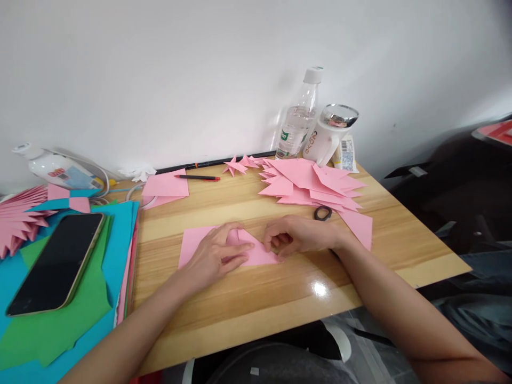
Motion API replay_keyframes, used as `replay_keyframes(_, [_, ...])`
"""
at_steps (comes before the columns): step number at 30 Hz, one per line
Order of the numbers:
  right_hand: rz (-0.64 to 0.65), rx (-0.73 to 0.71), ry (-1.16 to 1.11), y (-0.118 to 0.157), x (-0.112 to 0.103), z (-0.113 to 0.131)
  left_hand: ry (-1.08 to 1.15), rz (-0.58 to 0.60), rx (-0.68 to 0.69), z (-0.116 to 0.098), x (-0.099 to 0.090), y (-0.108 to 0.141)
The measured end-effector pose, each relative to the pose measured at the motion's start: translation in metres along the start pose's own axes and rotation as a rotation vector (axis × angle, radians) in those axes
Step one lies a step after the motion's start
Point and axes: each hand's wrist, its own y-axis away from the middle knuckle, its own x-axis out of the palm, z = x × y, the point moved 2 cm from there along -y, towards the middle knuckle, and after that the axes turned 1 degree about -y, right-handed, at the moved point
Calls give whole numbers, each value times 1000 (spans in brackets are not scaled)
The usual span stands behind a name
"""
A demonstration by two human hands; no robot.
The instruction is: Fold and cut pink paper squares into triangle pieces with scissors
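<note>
A sheet of pink paper [200, 239] lies on the wooden table, its right end folded to a slanted point. My left hand [219, 252] rests across the sheet with the fingers spread, pressing on it. At the pointed right end, my right hand [285, 236] has its fingers curled and pinched on the paper's corner. Behind my right wrist is a black ring handle [323, 213], apparently of scissors; the rest is hidden under the forearm. A pile of pointed folded pink papers [308, 181] lies beyond my right hand, with another pink sheet [360, 229] beside the wrist.
Behind stand a water bottle [298, 125] and a white mug [326, 136]. A pen [198, 177] lies on pink squares [166, 188], near small pink stars [235, 166]. On the left, a phone [56, 264] lies on green and blue paper [120, 250]. A white wall [180, 80] backs the table.
</note>
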Motion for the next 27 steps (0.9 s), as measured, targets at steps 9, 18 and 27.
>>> replay_keyframes(9, [12,1,5,0,0,1,-28,-3,18,2,1,1])
replay_keyframes(18, [-85,-79,-15,-4,5,-3,-57,-31,84,4,2,2])
replay_keyframes(27, [-127,-161,7,-8,7,-3,-54,-48,89,4,1,3])
